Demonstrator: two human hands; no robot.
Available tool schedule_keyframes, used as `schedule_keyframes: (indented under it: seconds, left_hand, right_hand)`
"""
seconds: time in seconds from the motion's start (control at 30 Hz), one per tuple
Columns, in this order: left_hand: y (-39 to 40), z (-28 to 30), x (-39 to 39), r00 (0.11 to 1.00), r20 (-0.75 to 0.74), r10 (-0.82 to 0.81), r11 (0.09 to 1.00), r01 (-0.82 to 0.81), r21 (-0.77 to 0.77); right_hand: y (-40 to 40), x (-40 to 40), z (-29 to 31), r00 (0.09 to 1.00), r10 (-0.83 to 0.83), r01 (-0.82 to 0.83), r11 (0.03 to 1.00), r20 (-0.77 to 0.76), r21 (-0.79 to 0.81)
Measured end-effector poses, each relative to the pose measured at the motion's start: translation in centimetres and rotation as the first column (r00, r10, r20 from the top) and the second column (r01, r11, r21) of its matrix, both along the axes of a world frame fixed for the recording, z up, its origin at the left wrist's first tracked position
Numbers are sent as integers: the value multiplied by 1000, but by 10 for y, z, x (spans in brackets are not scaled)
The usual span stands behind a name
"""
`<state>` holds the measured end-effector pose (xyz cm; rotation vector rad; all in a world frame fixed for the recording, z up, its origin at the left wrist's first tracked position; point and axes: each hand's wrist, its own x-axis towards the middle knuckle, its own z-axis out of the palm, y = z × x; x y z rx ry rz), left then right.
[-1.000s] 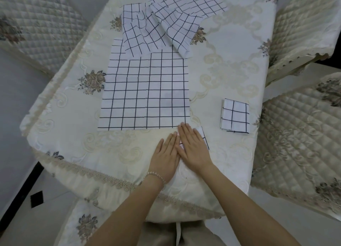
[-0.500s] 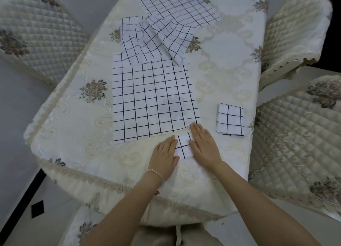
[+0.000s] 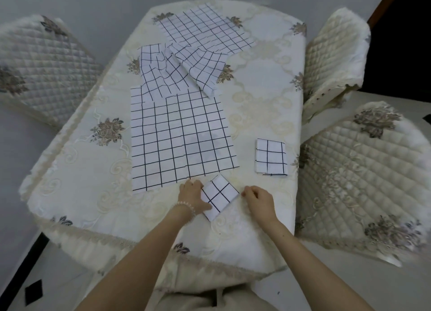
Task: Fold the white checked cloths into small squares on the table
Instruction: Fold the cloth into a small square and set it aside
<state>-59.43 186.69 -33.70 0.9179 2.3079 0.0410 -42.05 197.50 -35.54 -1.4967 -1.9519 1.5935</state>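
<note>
At the counter's (image 3: 268,82) near edge, the left hand (image 3: 191,195) grips a folded square (image 3: 219,195); the right hand (image 3: 260,200), loosely curled, holds nothing. Likely next: set it by the finished square (image 3: 270,158), then start the flat cloth (image 3: 179,138) beyond

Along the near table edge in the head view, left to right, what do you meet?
Left hand → small folded white checked square → right hand → second folded white checked square, further back.
</note>
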Motion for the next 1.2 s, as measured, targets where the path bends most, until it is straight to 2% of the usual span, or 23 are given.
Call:
schedule_keyframes:
  seconds: [0.1, 0.2, 0.37, 0.43, 0.57, 0.63, 0.8, 0.9, 0.97, 1.03, 1.2]
  left_hand:
    - [-4, 1, 2, 995, 42, 91, 992, -95, 80]
    - [-8, 10, 10, 944, 269, 192, 939, -257, 231]
    - [-6, 20, 20, 807, 501, 314, 833, -487, 262]
    - [-3, 19, 23, 687, 613, 391, 752, -622, 218]
    - [6, 26, 32, 406, 797, 448, 551, -827, 111]
    - [10, 29, 36, 350, 837, 420, 527, -845, 89]
    - [35, 37, 43, 358, 864, 354, 558, -822, 112]
    - [62, 41, 47, 225, 910, 349, 511, -859, 17]
    - [82, 42, 51, 235, 908, 347, 528, -849, 18]
    - [104, 41, 56, 322, 877, 356, 556, -827, 78]
    - [146, 29, 63, 640, 681, 357, 676, -680, 285]
  right_hand:
    - [0, 0, 7, 998, 66, -66, 998, 17, 6]
    - [0, 1, 12, 994, 105, -106, 994, 41, 34]
    - [-4, 3, 14, 996, -92, 90, 968, 1, -234]
    - [-6, 4, 15, 985, -169, 149, 936, -35, -320]
    - [-10, 4, 16, 974, -191, 101, 847, -122, -522]
    - [-10, 2, 23, 943, -280, 125, 797, -178, -591]
    - [18, 7, 31, 908, -357, 214, 846, -220, -488]
    - [49, 13, 34, 908, -367, 268, 879, -201, -394]
    - [70, 17, 36, 904, -379, 298, 891, -199, -343]
    - [89, 20, 37, 907, -382, 326, 904, -179, -277]
    - [123, 22, 34, 937, -329, 320, 943, -118, -87]
